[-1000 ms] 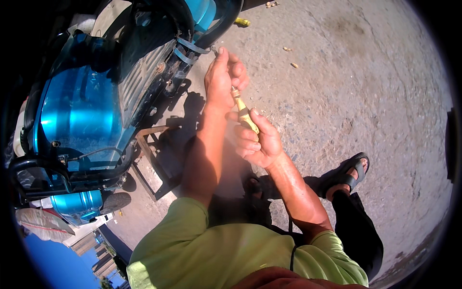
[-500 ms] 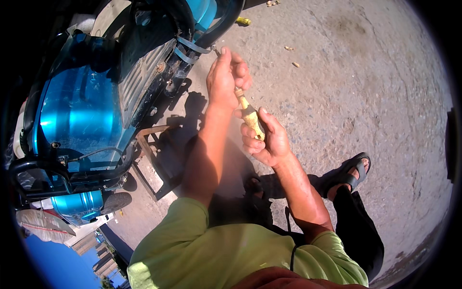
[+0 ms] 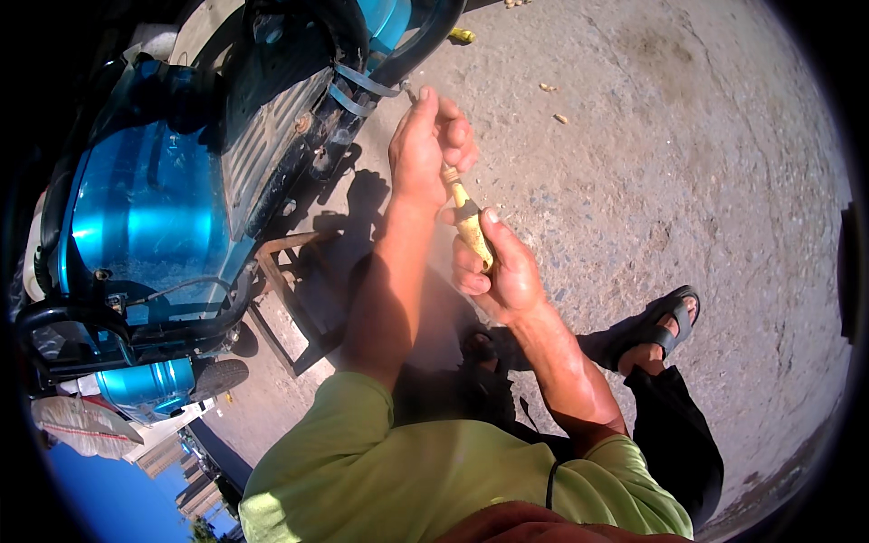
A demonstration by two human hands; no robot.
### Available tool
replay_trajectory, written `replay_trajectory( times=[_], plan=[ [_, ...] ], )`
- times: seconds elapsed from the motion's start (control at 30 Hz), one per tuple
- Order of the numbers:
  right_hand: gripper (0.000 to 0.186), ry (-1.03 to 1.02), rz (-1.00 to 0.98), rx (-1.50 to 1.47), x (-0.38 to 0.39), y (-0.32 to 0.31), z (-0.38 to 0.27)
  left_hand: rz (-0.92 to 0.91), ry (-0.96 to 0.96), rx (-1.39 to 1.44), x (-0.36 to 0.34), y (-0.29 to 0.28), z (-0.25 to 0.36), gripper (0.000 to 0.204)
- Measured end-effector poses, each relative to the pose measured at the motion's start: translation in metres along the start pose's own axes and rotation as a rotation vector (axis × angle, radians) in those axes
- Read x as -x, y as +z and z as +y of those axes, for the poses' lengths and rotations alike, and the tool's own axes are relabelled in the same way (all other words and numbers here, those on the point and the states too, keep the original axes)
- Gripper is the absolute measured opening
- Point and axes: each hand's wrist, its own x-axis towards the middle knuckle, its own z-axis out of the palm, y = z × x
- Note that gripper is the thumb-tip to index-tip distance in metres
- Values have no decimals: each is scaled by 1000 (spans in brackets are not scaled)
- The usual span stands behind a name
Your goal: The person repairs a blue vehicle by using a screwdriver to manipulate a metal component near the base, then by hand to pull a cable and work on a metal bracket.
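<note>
My right hand is closed round the yellow handle of a screwdriver. Farther up, my left hand curls its fingers about the shaft, hiding most of it. Past those fingers the thin tip comes out by the end of a grey metal band clamp; whether it touches the clamp I cannot tell. A second similar band lies just below it. Both bands wrap a dark frame tube on the blue vehicle.
A rusty metal frame stand sits on the ground left of my forearms. Another yellow-handled object lies on the concrete at the top, with a few small peanut-like bits. My sandalled foot is at right.
My right hand has rolled on the screwdriver's handle, and the handle shows a different side. My left hand stays nearly where it was on the shaft.
</note>
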Motion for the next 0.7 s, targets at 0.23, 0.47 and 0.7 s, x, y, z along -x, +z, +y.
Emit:
replay_trajectory(
  times=[0.23,0.47,0.7],
  plan=[
    [50,210,-219,-564,-3,7,3,-72,-64,62,0,-1,5,40],
    [34,-179,222,712,-4,21,1,155,-18,-137,6,19,4,37],
    [37,191,-208,-507,-6,8,2,-5,-45,-54,7,6,7,38]
  ],
)
